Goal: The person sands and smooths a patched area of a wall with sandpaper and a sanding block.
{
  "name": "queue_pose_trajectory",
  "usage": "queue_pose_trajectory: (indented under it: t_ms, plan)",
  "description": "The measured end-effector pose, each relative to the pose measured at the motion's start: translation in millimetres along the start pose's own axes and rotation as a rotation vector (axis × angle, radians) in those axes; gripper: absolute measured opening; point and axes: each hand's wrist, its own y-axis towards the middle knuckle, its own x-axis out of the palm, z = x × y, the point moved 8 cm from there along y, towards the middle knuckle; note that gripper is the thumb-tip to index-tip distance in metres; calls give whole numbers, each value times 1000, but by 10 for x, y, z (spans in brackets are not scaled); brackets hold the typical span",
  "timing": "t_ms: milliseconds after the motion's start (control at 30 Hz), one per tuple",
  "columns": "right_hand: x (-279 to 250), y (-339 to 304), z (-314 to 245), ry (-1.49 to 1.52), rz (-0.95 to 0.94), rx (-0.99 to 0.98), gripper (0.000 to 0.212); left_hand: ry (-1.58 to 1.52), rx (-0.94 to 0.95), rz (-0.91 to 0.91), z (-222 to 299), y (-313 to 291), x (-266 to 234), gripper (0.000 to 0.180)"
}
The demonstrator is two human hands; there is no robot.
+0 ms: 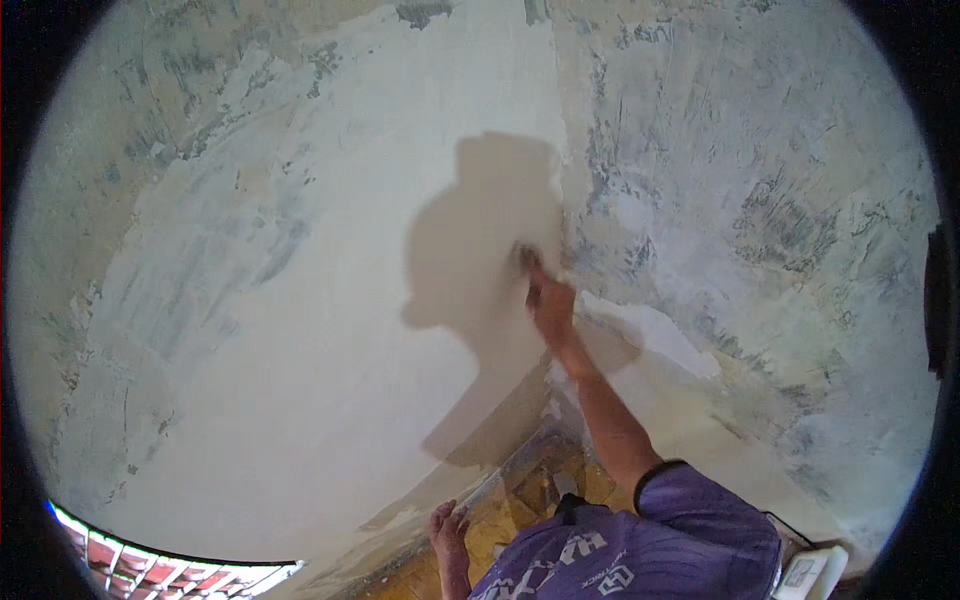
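Note:
My right arm is stretched up to the pale plastered wall, close to the inside corner. My right hand is closed around a small putty knife, its dark end at the wall; motion blurs it, and its handle is mostly hidden by the fingers. Smooth white filler covers much of this wall, with rough grey-blue patches towards its edges. Lower down, my left hand hangs beside my purple shirt, fingers loosely apart and apparently holding nothing.
A rough, patchy grey wall meets the first one at the corner. Below lies a yellow-brown floor. A white plastic object is at the lower right, a dark object at the right rim. A barred opening shows at lower left.

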Motion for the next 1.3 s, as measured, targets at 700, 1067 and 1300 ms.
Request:
queue_pose_trajectory:
  t_ms: [700,1067,1300]
  plan:
    - [169,-1033,-857,80,-371,-616,19,49,-91,-101,-285,240,36,29]
    - [-638,1269,-1328,-119,147,-215,68,-35,-40,-6,-144,250,-160,25]
    - [150,-740,-1041,103,-175,-239,70,26,-175,64,-352,162,-410,25]
